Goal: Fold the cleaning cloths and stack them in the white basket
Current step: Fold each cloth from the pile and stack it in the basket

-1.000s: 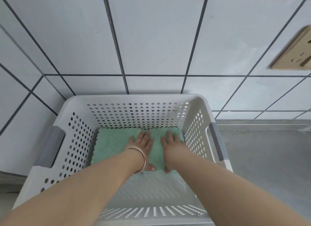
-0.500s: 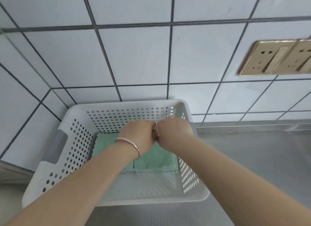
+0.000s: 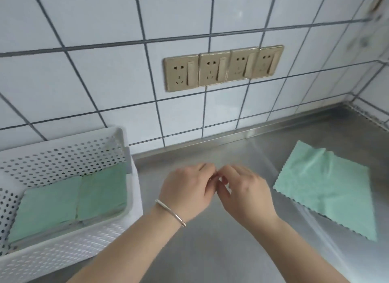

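The white perforated basket (image 3: 134, 198) stands at the left on the steel counter. On its floor lie two folded green cloths side by side, one on the left (image 3: 48, 207) and one on the right (image 3: 103, 190). An unfolded green cloth (image 3: 328, 188) with a scalloped edge lies flat on the counter at the right. My left hand (image 3: 185, 190), with a bangle on the wrist, and my right hand (image 3: 246, 192) hover over the counter between basket and cloth. Their fingers are loosely curled, the fingertips meet, and they hold nothing.
The steel counter (image 3: 210, 251) runs to a white tiled wall behind. A row of gold wall sockets (image 3: 223, 67) sits above the hands. A tiled corner closes the counter at the far right.
Both hands have lifted off the cloth in the basket and moved right, out over the counter. The view has swung right, bringing the unfolded cloth into sight.
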`<act>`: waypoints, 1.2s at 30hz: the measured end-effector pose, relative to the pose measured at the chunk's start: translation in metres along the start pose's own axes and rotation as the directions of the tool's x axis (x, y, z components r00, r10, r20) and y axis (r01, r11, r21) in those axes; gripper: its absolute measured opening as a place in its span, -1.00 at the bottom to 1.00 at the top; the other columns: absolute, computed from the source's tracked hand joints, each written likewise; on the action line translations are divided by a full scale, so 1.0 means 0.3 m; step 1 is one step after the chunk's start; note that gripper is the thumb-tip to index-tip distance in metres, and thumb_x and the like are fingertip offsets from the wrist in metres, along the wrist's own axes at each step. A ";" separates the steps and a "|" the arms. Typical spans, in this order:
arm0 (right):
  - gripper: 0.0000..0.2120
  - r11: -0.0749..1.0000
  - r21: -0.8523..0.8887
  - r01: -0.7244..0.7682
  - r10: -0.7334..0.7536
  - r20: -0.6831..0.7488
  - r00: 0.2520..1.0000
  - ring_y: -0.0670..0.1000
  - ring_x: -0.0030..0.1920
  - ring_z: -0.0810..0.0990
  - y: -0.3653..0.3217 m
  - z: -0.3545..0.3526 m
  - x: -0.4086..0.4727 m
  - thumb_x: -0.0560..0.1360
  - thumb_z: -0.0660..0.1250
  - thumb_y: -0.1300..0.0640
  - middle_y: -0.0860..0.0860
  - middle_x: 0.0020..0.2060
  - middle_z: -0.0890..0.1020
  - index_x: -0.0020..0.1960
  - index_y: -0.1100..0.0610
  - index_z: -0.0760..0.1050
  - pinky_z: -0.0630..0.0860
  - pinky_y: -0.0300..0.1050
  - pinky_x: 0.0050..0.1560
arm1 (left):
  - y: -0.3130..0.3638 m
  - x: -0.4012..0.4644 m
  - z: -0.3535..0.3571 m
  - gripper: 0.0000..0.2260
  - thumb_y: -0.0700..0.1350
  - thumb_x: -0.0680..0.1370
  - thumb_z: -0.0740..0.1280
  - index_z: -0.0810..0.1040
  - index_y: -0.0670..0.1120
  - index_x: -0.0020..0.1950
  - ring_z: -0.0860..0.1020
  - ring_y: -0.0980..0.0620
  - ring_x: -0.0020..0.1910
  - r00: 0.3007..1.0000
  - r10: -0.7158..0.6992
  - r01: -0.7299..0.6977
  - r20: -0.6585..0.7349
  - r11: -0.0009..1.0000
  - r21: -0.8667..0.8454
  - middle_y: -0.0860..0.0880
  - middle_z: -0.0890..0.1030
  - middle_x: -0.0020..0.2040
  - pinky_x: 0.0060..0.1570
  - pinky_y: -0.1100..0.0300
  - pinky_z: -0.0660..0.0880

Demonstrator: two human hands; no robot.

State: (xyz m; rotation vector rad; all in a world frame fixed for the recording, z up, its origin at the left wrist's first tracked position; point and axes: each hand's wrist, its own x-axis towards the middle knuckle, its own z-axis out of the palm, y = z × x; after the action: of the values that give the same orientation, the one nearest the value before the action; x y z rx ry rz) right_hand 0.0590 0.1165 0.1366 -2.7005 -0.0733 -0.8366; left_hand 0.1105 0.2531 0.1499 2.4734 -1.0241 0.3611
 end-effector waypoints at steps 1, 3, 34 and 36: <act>-0.94 0.999 -0.010 -0.039 0.039 0.017 0.999 0.01 -0.49 0.48 0.083 -0.020 -0.049 0.21 0.35 0.23 -0.07 -0.48 0.51 -0.34 0.11 0.50 0.33 -0.23 -0.63 | 0.071 0.023 0.071 -0.81 0.02 0.44 0.15 0.48 -0.02 -0.28 0.51 -0.07 -0.50 0.999 0.011 -0.011 0.042 1.000 -0.023 0.02 0.53 -0.41 -0.59 0.26 0.33; -0.93 0.994 -0.019 -0.107 0.108 0.036 0.994 -0.01 -0.50 0.49 0.213 -0.030 -0.132 0.21 0.34 0.23 -0.07 -0.49 0.51 -0.34 0.09 0.50 0.34 -0.23 -0.64 | 0.167 0.050 0.190 -0.80 0.01 0.41 0.14 0.49 -0.01 -0.31 0.51 -0.03 -0.52 0.990 0.017 -0.012 0.142 0.999 -0.040 0.03 0.54 -0.43 -0.60 0.29 0.27; -0.34 0.798 -0.408 -0.443 0.579 0.316 0.751 0.07 -0.32 0.59 1.262 -0.131 -0.664 -0.15 0.48 0.49 0.03 -0.15 0.63 -0.07 0.14 0.64 0.40 -0.24 -0.63 | 0.395 0.419 1.076 -0.82 -0.26 0.09 0.28 0.58 -0.02 -0.42 0.50 0.02 -0.53 0.860 0.246 -0.393 0.447 0.878 0.274 0.04 0.52 -0.46 -0.62 0.32 0.33; -0.34 0.821 -0.389 -0.418 0.550 0.343 0.761 0.05 -0.33 0.58 1.241 -0.103 -0.649 -0.15 0.48 0.49 0.01 -0.16 0.62 -0.07 0.12 0.64 0.39 -0.26 -0.65 | 0.355 0.381 1.045 -0.78 -0.32 0.08 0.37 0.59 -0.02 -0.40 0.50 0.01 -0.50 0.868 0.208 -0.364 0.452 0.885 0.291 0.04 0.53 -0.44 -0.61 0.31 0.33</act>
State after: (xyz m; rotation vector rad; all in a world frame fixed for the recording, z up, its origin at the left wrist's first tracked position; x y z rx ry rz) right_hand -0.0671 -0.2383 -0.0521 -2.9051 0.6883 -0.0615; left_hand 0.1356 -0.0356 -0.0466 2.8010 -1.6520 0.1283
